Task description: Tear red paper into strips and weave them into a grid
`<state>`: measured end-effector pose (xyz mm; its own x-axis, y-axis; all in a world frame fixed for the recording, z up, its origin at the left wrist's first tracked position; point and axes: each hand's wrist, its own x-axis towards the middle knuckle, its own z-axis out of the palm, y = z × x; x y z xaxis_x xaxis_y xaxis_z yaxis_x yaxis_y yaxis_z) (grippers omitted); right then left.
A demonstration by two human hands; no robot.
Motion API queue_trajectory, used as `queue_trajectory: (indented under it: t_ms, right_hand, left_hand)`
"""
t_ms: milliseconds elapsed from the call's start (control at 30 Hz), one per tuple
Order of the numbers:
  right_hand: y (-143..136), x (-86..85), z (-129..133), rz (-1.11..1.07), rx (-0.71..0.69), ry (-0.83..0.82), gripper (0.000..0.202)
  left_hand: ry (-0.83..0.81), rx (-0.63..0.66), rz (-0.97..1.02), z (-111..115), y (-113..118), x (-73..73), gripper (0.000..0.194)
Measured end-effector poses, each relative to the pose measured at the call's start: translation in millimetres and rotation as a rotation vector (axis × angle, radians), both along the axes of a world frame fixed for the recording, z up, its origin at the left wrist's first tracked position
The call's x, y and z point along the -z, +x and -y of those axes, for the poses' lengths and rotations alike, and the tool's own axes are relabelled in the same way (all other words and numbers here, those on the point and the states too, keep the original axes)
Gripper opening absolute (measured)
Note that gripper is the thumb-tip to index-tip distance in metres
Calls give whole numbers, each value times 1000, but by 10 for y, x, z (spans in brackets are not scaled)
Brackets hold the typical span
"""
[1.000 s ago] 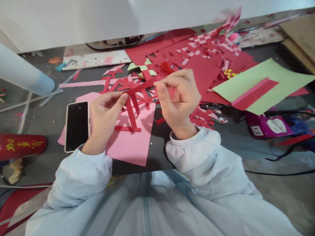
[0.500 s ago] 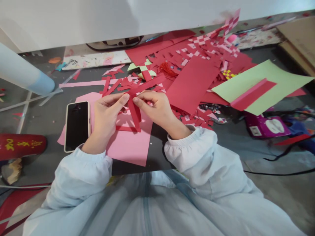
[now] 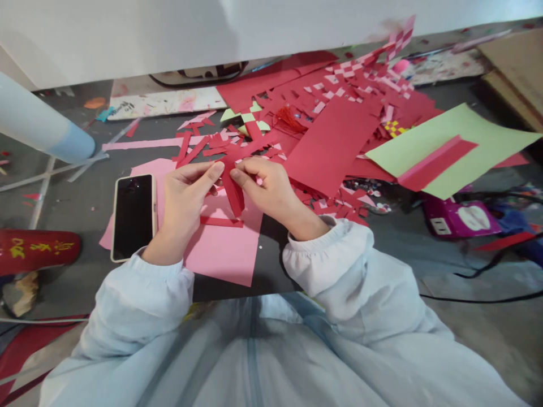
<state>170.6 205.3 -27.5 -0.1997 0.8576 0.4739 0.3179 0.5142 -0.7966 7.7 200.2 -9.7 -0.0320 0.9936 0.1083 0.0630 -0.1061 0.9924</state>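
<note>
Red paper strips (image 3: 233,193) are pinched between both hands, crossing each other near the fingertips. My left hand (image 3: 189,189) is closed on their left side, thumb on top. From the other side my right hand (image 3: 267,186) grips them between thumb and fingers. The lower ends hang down over a pink paper sheet (image 3: 223,257); one upper end points up and right. Another red strip (image 3: 220,221) lies on the pink sheet below the hands. How the strips are folded or joined at the fingers is partly hidden.
Left of my hands lies a phone (image 3: 134,217). Beyond are red and pink paper scraps (image 3: 212,144) and a red sheet (image 3: 333,147). A green sheet (image 3: 462,133) and a purple box (image 3: 460,217) are at right. A red cylinder (image 3: 40,251) is at left.
The hanging ends of the red strips have drawn closer together and swung up slightly, off the strip lying on the pink sheet. Both hands stay in nearly the same place.
</note>
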Motion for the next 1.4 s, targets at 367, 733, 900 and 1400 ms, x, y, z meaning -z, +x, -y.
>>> queue_trajectory:
  t_ms: [367,733,900,1400]
  right_hand:
    - [-5,-34,24,11,-27,-3,38]
    - [-12,-53,43,43,-80,-95,33]
    - [-17,-70,51,47,-88,-144,33]
    - [51,25,-28,202,278,-173,10]
  left_hand:
    - [-50,-42,98,4,28,-7,26]
    - [-55,-29,143,-2,21,14,30]
    - [-80,16,172,-6,25,-14,31]
    - [3,-162,193,-170,-177,-104,26]
